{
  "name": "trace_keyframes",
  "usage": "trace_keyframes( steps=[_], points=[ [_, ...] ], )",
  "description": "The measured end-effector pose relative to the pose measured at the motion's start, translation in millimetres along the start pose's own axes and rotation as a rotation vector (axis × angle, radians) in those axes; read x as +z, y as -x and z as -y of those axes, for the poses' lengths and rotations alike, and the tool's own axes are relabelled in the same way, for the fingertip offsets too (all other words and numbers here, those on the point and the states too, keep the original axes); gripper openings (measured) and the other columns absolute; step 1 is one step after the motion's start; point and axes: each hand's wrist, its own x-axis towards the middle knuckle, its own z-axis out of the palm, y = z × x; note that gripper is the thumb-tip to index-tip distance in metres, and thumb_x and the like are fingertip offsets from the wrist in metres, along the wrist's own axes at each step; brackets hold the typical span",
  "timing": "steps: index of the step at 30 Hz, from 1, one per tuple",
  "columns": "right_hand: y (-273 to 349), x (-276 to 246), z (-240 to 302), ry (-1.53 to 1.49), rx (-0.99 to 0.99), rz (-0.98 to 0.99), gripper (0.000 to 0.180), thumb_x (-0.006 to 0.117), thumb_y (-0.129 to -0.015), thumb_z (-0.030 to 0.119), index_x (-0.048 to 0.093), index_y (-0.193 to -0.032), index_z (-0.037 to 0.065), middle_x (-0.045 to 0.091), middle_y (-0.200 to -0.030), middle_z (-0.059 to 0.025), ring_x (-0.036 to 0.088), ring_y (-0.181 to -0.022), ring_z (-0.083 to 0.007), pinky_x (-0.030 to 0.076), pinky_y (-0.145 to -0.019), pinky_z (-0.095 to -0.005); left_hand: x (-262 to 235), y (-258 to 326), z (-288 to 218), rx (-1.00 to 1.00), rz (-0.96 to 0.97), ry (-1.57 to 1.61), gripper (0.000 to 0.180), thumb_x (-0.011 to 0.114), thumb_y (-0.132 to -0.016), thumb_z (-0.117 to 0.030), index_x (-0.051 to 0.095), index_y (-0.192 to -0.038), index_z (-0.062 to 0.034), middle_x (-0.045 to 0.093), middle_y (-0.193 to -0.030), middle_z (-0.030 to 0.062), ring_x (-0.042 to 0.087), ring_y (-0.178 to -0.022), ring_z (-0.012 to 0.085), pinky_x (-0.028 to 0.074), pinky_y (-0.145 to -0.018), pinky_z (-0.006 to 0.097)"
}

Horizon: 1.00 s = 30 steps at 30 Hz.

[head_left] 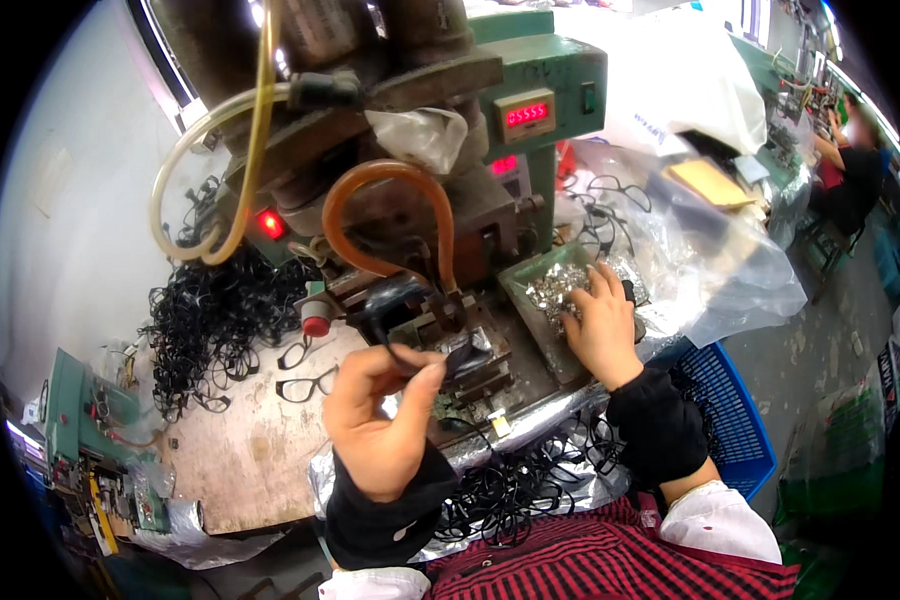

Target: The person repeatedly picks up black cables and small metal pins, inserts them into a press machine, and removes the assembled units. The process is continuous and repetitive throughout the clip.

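My left hand (385, 420) is closed, thumb and index finger pinching a black eyeglass frame (395, 300). The frame is blurred and sits at the metal fixture (485, 365) of a bench machine, partly over it. Whether it touches the fixture I cannot tell. To the right, my right hand (607, 325) reaches into a metal tray (555, 362) over a heap of small shiny metal pieces (552, 295). Its fingers are apart, with the tips at the pieces. No piece shows between them.
The machine's green control box (570, 85) has a red display. A red push button (316, 326) stands left of the fixture. Black frames are heaped at the back left (220, 310) and near my lap (530, 480). A blue basket (735, 420) stands right. Another person (850, 165) sits far right.
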Motion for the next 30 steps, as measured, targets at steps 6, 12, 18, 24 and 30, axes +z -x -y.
trace_keyframes(
  steps=[6,12,18,24,30],
  points=[
    [-12.2,11.2,-21.0,-0.288,-0.015,-0.141,0.01,0.071,-0.076,0.012,0.07,-0.085,0.008,0.067,-0.101,-0.0125,0.06,-0.107,-0.0321,0.05,-0.082,-0.0422,14.1,-1.6,4.6,0.039,-0.007,-0.15,0.015,0.07,-0.086,0.003,0.06,-0.097,0.0029,0.069,-0.087,0.0077,0.065,-0.078,0.0113,0.052,-0.072,0.024],
    [-11.0,37.0,-4.3,-0.286,-0.204,-0.083,0.019,0.066,-0.082,0.014,0.072,-0.1,0.012,0.068,-0.111,-0.0062,0.061,-0.109,-0.0253,0.05,-0.081,-0.0389,16.5,0.9,4.4,0.036,0.013,-0.112,0.015,0.07,-0.085,0.003,0.061,-0.098,0.0023,0.069,-0.089,0.0081,0.065,-0.079,0.0112,0.052,-0.074,0.024],
    [-18.1,36.0,-0.4,0.013,-0.272,0.009,0.014,0.067,-0.078,0.013,0.069,-0.092,0.01,0.064,-0.116,-0.0091,0.054,-0.119,-0.0269,0.047,-0.076,-0.0391,10.6,30.6,-0.6,0.116,-0.059,-0.302,0.025,0.07,-0.082,0.003,0.064,-0.106,0.0031,0.07,-0.108,0.016,0.067,-0.097,0.0206,0.05,-0.088,0.03],
    [-7.2,17.1,-14.0,-0.302,-0.131,-0.19,0.01,0.07,-0.074,0.005,0.065,-0.082,0.003,0.066,-0.092,-0.013,0.063,-0.09,-0.0338,0.05,-0.077,-0.042,-94.1,25.1,30.1,0.205,-0.58,-0.349,0.02,0.052,-0.091,0.005,0.059,-0.11,0.0048,0.066,-0.112,0.0139,0.062,-0.103,0.0199,0.047,-0.095,0.031],
    [-18.0,13.9,7.4,-0.445,0.049,-0.147,0.009,0.068,-0.082,0.009,0.067,-0.088,0.003,0.066,-0.086,-0.0134,0.063,-0.082,-0.033,0.05,-0.073,-0.0398,-247.7,-13.7,161.6,0.184,0.188,-1.228,0.042,0.047,-0.073,0.017,0.065,-0.106,-0.0009,0.067,-0.11,0.016,0.063,-0.104,0.0292,0.046,-0.095,0.033]
  ],
)
